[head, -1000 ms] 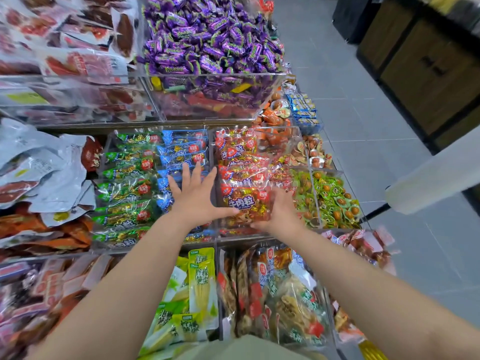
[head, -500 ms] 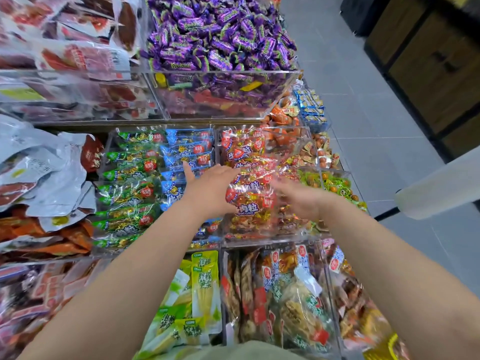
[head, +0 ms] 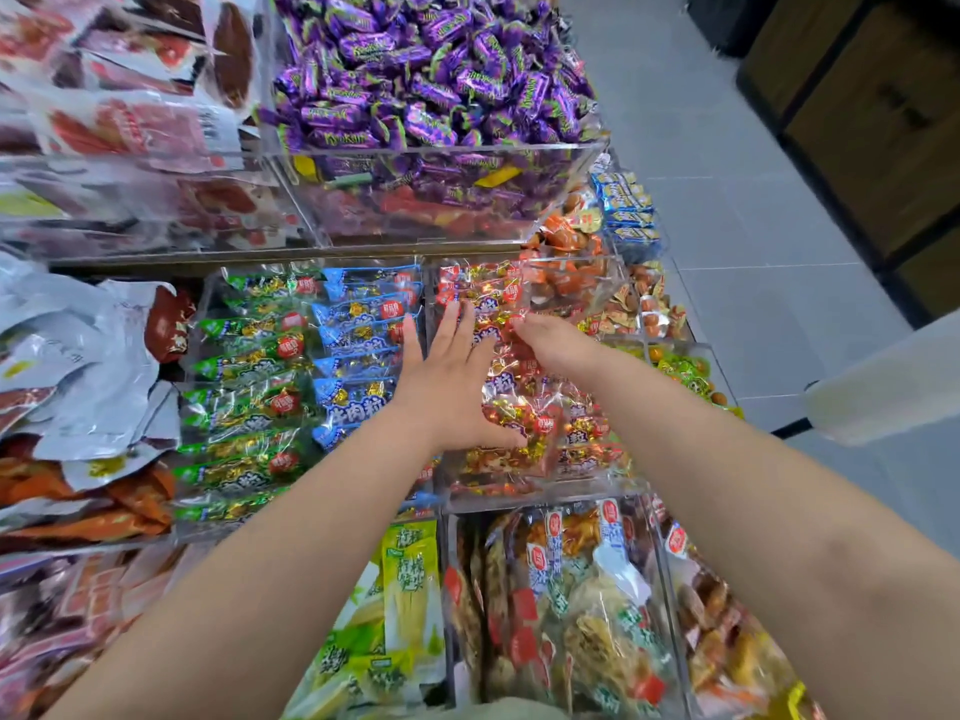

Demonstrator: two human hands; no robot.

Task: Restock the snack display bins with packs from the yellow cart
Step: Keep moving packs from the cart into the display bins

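Red packs (head: 524,423) lie crosswise; left hand (head: 448,379) and right hand (head: 553,345) touch them.

Two hands: one left hand (head: 447,376) and one right hand (head: 556,345). One purple candy bin (head: 441,200) (its candies too many to count). Just below that bin, three stacks of packs side by side: one green stack (head: 244,397), one blue stack (head: 358,324), one red stack (head: 530,433).

Both hands reach into the clear bin (head: 540,504) of red packs (head: 524,423). The left hand (head: 447,379) lies flat on the packs at the bin's left side, fingers (head: 461,330) straight and spread. The right hand (head: 553,345) touches packs toward the bin's back, its fingertips blurred. Blue packs (head: 358,324) lie just left of the bin, and purple candies (head: 415,70) are heaped behind it.
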